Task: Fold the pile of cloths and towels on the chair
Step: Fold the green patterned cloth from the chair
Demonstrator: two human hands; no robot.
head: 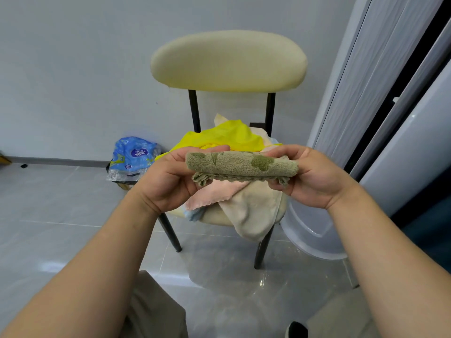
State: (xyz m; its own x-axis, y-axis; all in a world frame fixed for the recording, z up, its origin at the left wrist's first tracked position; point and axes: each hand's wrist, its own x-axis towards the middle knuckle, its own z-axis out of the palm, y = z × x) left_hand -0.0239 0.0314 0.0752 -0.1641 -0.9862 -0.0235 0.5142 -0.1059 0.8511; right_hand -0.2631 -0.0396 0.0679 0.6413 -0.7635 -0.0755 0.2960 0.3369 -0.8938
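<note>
Left hand (pixel 168 178) and right hand (pixel 314 178) each grip an end of a folded green towel (pixel 240 167) above the chair (pixel 228 61) pile; next, probably set it aside

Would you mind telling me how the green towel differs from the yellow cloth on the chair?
The green towel is folded into a narrow strip; the yellow cloth lies crumpled. The green towel is held up, left hand and right hand gripping its ends; the yellow cloth lies on the pile on the chair. The green towel is fluffy and patterned; the yellow cloth is plain. Both are cloth.
</note>
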